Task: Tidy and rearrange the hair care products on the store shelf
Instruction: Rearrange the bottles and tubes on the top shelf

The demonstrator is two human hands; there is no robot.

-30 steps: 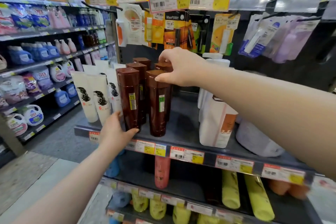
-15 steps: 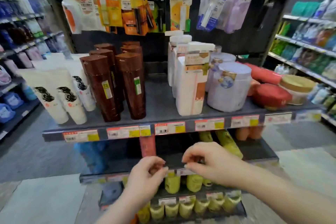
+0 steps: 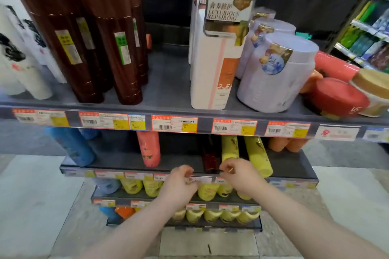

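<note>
My left hand (image 3: 181, 182) and my right hand (image 3: 239, 172) are side by side at the front edge of the second shelf (image 3: 294, 172). Their curled fingertips pinch the two ends of a white price label (image 3: 203, 179) on the edge strip. Just behind the hands stand a dark red bottle (image 3: 210, 154), a coral bottle (image 3: 148, 149) and yellow bottles (image 3: 256, 155). On the top shelf (image 3: 168, 88) are brown bottles (image 3: 109, 38), white tubes (image 3: 23, 63), a white pump bottle (image 3: 214, 59), lavender jars (image 3: 277, 73) and a red jar (image 3: 336, 99).
A blue bottle (image 3: 73, 147) leans at the left of the second shelf and orange bottles (image 3: 286, 144) stand at its right. Rows of yellow bottles (image 3: 212, 215) fill the two lower shelves. Another aisle's shelving (image 3: 368, 33) is at the right. Tiled floor (image 3: 31, 195) lies below.
Both hands left the brown bottles on the top shelf and dropped to the second shelf's edge, where they now pinch a price label. The view has moved closer and lower.
</note>
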